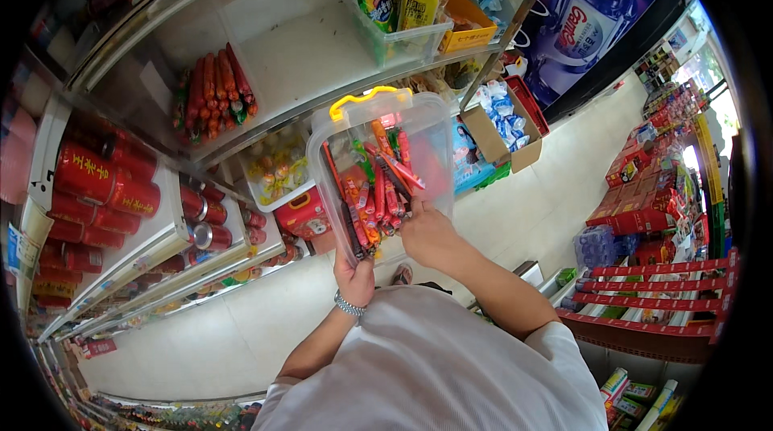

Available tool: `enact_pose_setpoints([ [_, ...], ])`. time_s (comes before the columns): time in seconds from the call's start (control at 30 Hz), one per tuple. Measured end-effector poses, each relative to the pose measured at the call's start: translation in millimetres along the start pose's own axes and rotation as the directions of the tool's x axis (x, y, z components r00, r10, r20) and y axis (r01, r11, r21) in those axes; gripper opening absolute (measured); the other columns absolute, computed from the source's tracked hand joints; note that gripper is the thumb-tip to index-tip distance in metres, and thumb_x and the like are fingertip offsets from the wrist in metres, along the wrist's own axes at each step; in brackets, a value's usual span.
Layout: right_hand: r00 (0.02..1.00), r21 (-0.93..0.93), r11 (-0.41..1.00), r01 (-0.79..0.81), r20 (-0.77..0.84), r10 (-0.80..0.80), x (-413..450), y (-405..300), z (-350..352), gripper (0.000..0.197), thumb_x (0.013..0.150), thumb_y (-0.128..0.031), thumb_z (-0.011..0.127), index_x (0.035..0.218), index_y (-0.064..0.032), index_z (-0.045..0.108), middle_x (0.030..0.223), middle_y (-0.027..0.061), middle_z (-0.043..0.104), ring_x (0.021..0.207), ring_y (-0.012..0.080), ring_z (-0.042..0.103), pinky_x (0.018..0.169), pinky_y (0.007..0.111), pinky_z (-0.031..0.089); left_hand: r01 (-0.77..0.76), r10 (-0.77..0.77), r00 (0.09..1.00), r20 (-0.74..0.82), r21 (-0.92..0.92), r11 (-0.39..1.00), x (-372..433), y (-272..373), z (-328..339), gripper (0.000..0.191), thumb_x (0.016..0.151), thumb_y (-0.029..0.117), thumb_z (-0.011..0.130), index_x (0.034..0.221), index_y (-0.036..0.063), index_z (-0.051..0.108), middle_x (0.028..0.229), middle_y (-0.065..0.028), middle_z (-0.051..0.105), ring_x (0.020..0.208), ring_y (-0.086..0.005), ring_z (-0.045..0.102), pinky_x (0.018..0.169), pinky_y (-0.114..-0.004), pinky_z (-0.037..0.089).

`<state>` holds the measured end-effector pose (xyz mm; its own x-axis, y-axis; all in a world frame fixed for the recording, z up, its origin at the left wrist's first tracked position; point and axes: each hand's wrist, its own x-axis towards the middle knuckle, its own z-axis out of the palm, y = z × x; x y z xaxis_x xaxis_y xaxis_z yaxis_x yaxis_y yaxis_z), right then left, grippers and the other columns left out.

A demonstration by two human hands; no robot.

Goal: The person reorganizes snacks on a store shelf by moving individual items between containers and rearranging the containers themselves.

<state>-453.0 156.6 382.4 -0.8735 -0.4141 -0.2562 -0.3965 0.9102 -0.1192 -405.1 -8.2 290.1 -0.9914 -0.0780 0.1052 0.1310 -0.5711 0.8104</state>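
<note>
A clear plastic storage box [442, 147] with a yellow handle [368, 99] is tilted in front of me. Several wrapped sausages [380, 189], mostly red and orange with some dark and green, lie loosely inside. My left hand [355, 280], wearing a metal watch band, grips the near left corner of the box. Over the near right side, my right hand [432, 232] reaches in with curled fingers. Its fingertips are at the ends of a dark and a red-and-white sausage; whether they grip one is hidden.
A metal-framed shelf [302, 38] ahead holds bundled sausages [217, 90] and a clear bin of snack packs [398, 32]. Red drink cans [102, 183] fill the left racks. An open carton [522, 129] stands beyond the box; red cartons [634, 195] are stacked at right.
</note>
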Motion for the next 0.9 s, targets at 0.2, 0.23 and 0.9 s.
enact_pose_setpoints([
  [0.2, 0.983, -0.003, 1.0, -0.014, -0.182, 0.013, -10.3, -8.0, 5.3, 0.018, 0.082, -0.015, 0.057, 0.081, -0.0016, 0.07, 0.086, 0.0209, 0.067, 0.088, 0.0305, 0.065, 0.068, 0.04, 0.054, 0.0, 0.002, 0.999, -0.041, 0.046, 0.999, -0.3, -1.9, -2.5, 0.065, 0.082, -0.012, 0.048, 0.146, -0.0003, 0.04, 0.126, -0.0055, 0.056, 0.106, -0.0132, 0.056, 0.091, -0.028, 0.046],
  [0.23, 0.983, -0.003, 1.0, -0.011, -0.183, 0.011, -15.2, -13.7, 2.7, 0.018, 0.082, -0.015, 0.057, 0.081, -0.0016, 0.07, 0.086, 0.0209, 0.067, 0.088, 0.0305, 0.065, 0.068, 0.04, 0.054, -0.001, 0.006, 0.998, -0.055, 0.084, 0.996, -0.5, -3.4, -4.7, 0.063, 0.083, -0.012, 0.048, 0.145, -0.0003, 0.042, 0.125, -0.0055, 0.056, 0.105, -0.0133, 0.056, 0.09, -0.029, 0.047],
  [0.9, 0.841, 0.315, 0.912, 0.263, -0.538, -0.057, 15.4, -42.1, -79.9, 0.036, 0.092, -0.03, 0.062, 0.109, 0.0015, 0.064, 0.105, 0.0202, 0.065, 0.108, 0.032, 0.061, 0.096, 0.045, 0.045, -0.006, 0.015, 1.0, -0.024, 0.323, 0.946, -23.3, 20.7, -39.5, 0.075, 0.077, -0.014, 0.044, 0.15, -0.0007, 0.032, 0.144, -0.0133, 0.047, 0.131, -0.0251, 0.048, 0.11, -0.039, 0.037],
])
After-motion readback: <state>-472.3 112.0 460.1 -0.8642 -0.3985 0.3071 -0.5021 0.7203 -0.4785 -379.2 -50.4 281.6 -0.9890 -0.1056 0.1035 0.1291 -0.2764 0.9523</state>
